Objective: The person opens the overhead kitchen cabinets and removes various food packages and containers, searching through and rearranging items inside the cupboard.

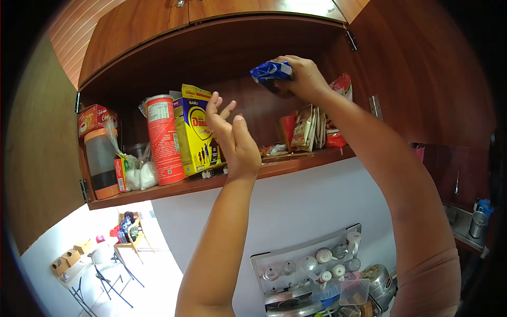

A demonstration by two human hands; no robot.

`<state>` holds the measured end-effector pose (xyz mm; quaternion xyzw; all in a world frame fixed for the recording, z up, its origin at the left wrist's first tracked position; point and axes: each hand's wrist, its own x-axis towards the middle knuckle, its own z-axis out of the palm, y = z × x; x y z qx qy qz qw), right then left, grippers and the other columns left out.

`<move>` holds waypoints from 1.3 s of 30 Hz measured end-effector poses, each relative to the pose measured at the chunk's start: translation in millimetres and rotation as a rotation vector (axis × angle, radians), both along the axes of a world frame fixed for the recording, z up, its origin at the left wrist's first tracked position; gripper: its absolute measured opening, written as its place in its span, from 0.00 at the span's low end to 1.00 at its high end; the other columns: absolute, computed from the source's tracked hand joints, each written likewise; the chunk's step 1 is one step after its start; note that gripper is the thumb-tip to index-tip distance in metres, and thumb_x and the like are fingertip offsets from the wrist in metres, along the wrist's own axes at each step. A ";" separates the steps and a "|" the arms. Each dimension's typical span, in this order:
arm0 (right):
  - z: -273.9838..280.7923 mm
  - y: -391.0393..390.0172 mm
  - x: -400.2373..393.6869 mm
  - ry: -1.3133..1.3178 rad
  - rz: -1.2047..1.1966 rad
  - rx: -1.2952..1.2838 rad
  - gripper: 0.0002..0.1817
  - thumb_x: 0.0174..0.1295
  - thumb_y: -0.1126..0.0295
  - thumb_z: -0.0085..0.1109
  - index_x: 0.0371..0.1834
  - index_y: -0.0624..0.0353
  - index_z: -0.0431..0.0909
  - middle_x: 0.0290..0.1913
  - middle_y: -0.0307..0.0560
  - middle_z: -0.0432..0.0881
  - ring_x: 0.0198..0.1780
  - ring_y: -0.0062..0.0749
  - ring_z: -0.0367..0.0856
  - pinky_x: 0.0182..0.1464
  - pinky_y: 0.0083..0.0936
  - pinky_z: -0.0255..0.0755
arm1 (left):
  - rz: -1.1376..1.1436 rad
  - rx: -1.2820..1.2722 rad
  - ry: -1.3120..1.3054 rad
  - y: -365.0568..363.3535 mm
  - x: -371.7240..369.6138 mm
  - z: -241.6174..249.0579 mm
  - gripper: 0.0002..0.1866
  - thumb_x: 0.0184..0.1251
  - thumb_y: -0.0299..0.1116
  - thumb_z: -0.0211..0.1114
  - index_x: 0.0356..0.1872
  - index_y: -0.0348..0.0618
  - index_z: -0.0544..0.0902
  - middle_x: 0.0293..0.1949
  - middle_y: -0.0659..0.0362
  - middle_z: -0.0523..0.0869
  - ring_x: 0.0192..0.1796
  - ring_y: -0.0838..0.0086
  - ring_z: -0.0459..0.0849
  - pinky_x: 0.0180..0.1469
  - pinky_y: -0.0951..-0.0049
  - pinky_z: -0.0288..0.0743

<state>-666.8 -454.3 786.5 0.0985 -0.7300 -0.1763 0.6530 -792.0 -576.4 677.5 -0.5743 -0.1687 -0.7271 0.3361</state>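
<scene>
My right hand (pixel 306 79) grips a blue shiny packet (pixel 270 71) up inside the open wooden cabinet, above the shelf's right half. My left hand (pixel 235 137) is raised with fingers apart and holds nothing. It is nearest to a yellow and purple carton (pixel 196 132), partly covering its right side. A tall red canister (pixel 165 140) stands beside that carton. Below my right hand, several upright sachets (pixel 305 128) lean together, next to a red packet (pixel 338 138) partly hidden by my right forearm.
At the shelf's left end are a red tea box (pixel 97 119), an orange-lidded jar (pixel 103 164) and tied plastic bags of white contents (pixel 142 175). Open cabinet doors flank the shelf (pixel 296 161). Below stands a dish rack (pixel 264 259) with cups, glasses and a metal pot (pixel 377 280).
</scene>
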 end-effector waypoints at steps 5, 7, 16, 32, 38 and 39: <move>3.3 40.3 3.7 0.092 -0.103 0.023 0.25 0.35 0.71 0.69 0.42 0.57 0.76 0.41 0.49 0.79 0.41 0.43 0.78 0.43 0.29 0.71 | 0.004 -0.115 -0.035 -0.6 3.1 -1.0 0.23 0.61 0.28 0.40 0.59 0.41 0.56 0.54 0.49 0.62 0.52 0.67 0.69 0.53 0.68 0.65; 4.5 59.3 6.2 0.066 0.061 -0.297 0.24 0.34 0.70 0.69 0.40 0.57 0.76 0.38 0.47 0.79 0.42 0.45 0.77 0.44 0.31 0.71 | -0.039 -0.158 -0.030 -1.7 4.2 -1.3 0.21 0.61 0.26 0.42 0.57 0.39 0.59 0.51 0.49 0.64 0.48 0.68 0.71 0.52 0.71 0.65; -7.1 74.2 10.0 0.056 -0.399 -0.177 0.22 0.34 0.72 0.69 0.38 0.58 0.77 0.40 0.46 0.78 0.44 0.43 0.76 0.48 0.33 0.69 | -0.010 -0.222 -0.054 2.4 1.7 0.1 0.17 0.61 0.26 0.44 0.52 0.39 0.63 0.47 0.52 0.68 0.38 0.74 0.72 0.42 0.75 0.67; -29.0 55.1 3.2 -0.272 -0.773 -0.325 0.25 0.35 0.57 0.68 0.40 0.50 0.77 0.44 0.43 0.77 0.48 0.37 0.76 0.50 0.42 0.65 | 0.076 -0.309 -0.021 0.5 4.4 -1.0 0.15 0.61 0.26 0.44 0.50 0.41 0.66 0.45 0.56 0.69 0.39 0.78 0.75 0.43 0.79 0.67; -35.2 61.4 10.8 -0.208 -0.746 -0.167 0.20 0.38 0.59 0.66 0.39 0.47 0.77 0.39 0.37 0.76 0.46 0.33 0.76 0.47 0.38 0.60 | 0.172 -0.191 0.125 5.1 5.8 -3.0 0.15 0.62 0.25 0.45 0.50 0.40 0.66 0.45 0.56 0.69 0.39 0.79 0.75 0.44 0.79 0.67; -32.9 62.7 10.5 -0.167 -0.709 -0.103 0.19 0.39 0.60 0.66 0.38 0.46 0.77 0.37 0.36 0.76 0.45 0.32 0.76 0.46 0.37 0.59 | 0.214 -0.182 0.148 3.9 5.8 -2.0 0.15 0.62 0.25 0.45 0.50 0.40 0.65 0.46 0.56 0.69 0.39 0.79 0.75 0.44 0.79 0.67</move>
